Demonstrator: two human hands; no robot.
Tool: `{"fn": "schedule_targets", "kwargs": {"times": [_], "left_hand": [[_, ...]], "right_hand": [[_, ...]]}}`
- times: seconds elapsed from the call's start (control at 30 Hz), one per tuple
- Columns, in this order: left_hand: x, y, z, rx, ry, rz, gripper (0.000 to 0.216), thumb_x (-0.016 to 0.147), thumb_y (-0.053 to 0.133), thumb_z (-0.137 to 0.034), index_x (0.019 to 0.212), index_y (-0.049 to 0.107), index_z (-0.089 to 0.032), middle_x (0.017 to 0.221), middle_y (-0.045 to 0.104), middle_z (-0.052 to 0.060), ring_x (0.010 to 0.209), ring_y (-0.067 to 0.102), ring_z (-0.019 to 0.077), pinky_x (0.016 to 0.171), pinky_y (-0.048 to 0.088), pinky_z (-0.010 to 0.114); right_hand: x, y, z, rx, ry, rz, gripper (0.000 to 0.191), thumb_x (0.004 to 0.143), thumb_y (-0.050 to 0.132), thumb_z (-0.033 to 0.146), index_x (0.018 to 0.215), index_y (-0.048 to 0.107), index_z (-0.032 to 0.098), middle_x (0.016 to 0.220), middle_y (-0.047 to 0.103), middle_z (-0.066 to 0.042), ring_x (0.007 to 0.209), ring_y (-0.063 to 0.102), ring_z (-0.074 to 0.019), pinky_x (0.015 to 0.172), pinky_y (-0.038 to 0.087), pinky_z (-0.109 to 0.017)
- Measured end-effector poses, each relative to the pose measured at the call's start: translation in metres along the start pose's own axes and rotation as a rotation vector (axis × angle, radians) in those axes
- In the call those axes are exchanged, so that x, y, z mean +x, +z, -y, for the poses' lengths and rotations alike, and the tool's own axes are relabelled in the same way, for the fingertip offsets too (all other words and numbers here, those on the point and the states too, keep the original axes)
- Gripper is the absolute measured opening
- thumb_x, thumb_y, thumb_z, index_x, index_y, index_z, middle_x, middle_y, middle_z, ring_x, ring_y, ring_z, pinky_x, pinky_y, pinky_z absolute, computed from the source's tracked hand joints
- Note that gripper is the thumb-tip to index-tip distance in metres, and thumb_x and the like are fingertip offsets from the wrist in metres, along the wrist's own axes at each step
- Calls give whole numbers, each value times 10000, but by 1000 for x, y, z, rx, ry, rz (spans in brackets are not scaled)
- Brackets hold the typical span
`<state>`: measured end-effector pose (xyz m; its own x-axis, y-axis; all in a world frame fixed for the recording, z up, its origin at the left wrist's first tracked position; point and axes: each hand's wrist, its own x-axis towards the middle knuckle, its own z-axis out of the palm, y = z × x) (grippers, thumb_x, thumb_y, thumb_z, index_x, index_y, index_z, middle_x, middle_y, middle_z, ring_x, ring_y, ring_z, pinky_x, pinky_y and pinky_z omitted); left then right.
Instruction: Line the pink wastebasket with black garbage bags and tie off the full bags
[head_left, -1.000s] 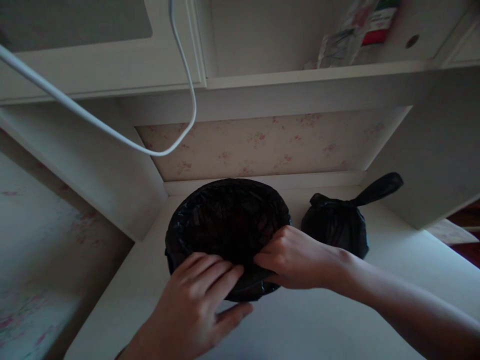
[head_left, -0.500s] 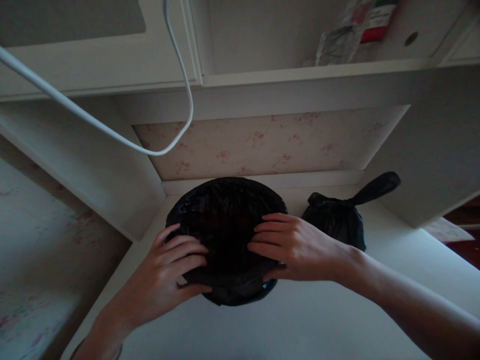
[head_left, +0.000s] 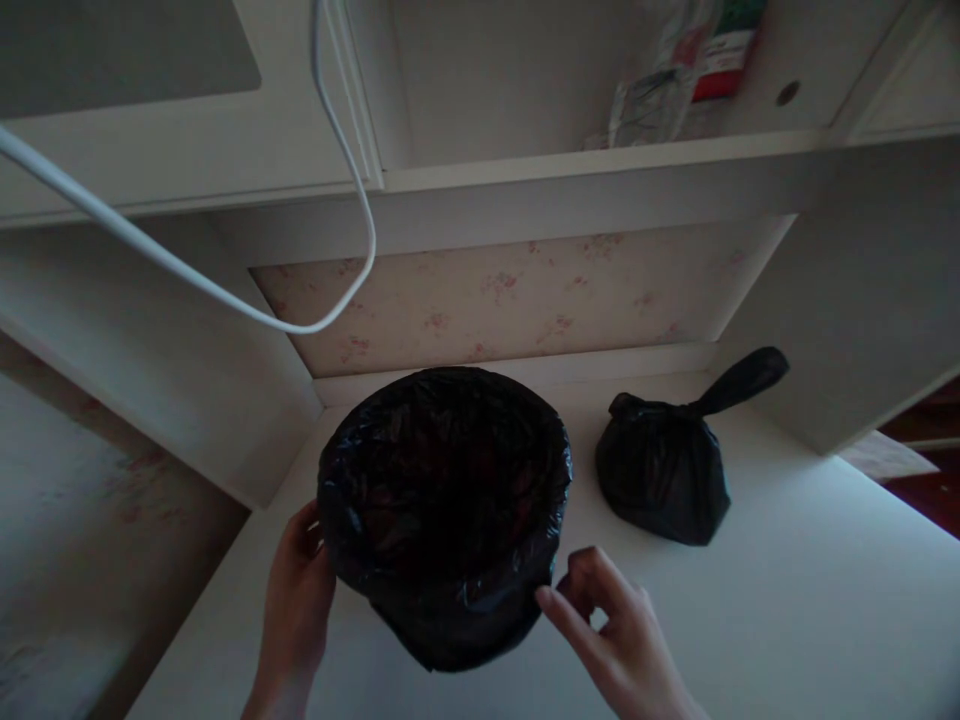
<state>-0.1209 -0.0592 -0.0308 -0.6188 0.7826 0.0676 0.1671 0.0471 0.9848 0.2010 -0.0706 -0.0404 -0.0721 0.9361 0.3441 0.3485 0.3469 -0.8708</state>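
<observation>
Head view.
Item: round bin (head_left: 457, 635), its wall hidden by a black plastic liner (head_left: 495, 590) folded outward over the rim; mouth upward, interior dark; on the white tabletop (head_left: 795, 600), left of centre, between the two hands.
Item: left hand (head_left: 296, 585), against the bin's left side; fingers partly hidden behind it, so whether they grip cannot be told.
Item: right hand (head_left: 604, 620), at the bin's near right side; thumb and forefinger pinched together on the liner's loose edge.
Item: knotted black plastic bag (head_left: 664, 475), filled, its tied end pointing up and right; right of the bin, apart from it.
Item: white cable (head_left: 187, 262), looped in the upper left.
Item: floral wallpaper panel (head_left: 499, 295), behind the bin.
</observation>
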Motion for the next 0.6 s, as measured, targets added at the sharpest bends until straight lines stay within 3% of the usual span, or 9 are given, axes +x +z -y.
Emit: {"fn": "schedule_targets", "kwargs": {"times": [0.1,0.23,0.43,0.6], "left_hand": [[5,6,2,-59,-15,-3,491,770,819,-488,1168,735,-213,1124,799,63,1041,734,322,828,618,413],[1,12,-1,-262,-160,6,533,637,906,-402,1117,760,-222,1060,823,51,1063,755,348,917,630,474],[-9,16,-4,-357,-351,135,483,487,970,-449,888,778,-260,878,840,60,988,780,423,799,681,523],[-23,14,3,-390,-332,123,560,602,946,-506,1087,794,-271,995,847,61,1029,779,401,815,683,514]], "right_hand": [[-1,12,-13,171,215,49,454,931,671,630,797,455,253,619,567,32,486,548,-138,422,451,-229],[2,24,-20,421,320,79,503,893,681,690,844,438,253,743,634,-2,583,645,-165,460,482,-236],[6,28,-19,682,490,18,450,883,735,629,1017,498,270,876,688,-14,767,713,-215,556,567,-290],[5,32,-22,783,572,4,543,774,867,577,999,483,267,816,698,6,685,682,-188,547,530,-272]]}}
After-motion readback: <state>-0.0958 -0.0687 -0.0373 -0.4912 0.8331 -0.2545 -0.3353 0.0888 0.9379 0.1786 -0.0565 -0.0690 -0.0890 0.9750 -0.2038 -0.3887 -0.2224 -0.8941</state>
